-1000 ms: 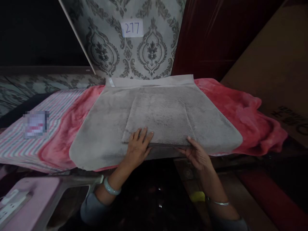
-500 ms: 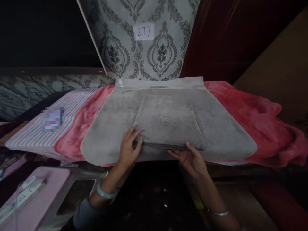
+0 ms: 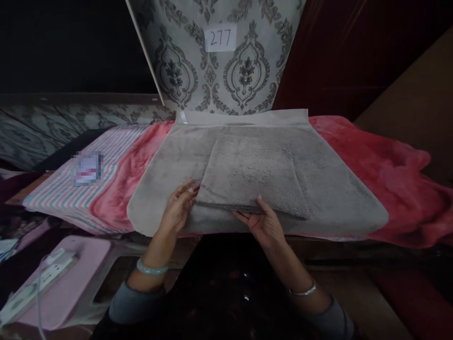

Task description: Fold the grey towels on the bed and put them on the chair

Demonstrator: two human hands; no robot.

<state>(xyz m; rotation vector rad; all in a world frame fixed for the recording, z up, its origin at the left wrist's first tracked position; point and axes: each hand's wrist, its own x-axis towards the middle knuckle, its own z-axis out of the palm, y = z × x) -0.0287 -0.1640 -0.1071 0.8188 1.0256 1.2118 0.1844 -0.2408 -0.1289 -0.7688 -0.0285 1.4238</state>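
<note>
**Item position:** The folded towel [image 3: 253,174] lies flat, centred on a wider grey mat [image 3: 339,198], which rests on a pink blanket [image 3: 389,189]. Whether towel and mat are one piece cannot be determined. The towel's outline is close to square, so no long axis can be stated. The mat's long axis runs left to right across the view.

**Hand relation:** Both hands are at the towel's near edge, and its bulk extends away from the person. The right hand [image 3: 264,224] is nearer the middle of that edge. The left hand [image 3: 175,210] is at the near left corner.

**Grip state:** The right grip appears clenched on the near edge of the towel, thumb on top and fingers beneath. The left grip is released, its fingers [image 3: 189,191] curved and at the towel's left side.

**Markings:** A white card [image 3: 220,38] on the damask wallpaper [image 3: 247,75] reads "277" in blue handwriting. A small tag [image 3: 183,117] at the mat's far edge shows no legible text. A label [image 3: 87,168] on the striped cloth [image 3: 106,158] is blurred and unreadable. No brand is legible.

**Surroundings:** A power strip [image 3: 46,283] lies on a pink stool [image 3: 88,250] at lower left.
</note>
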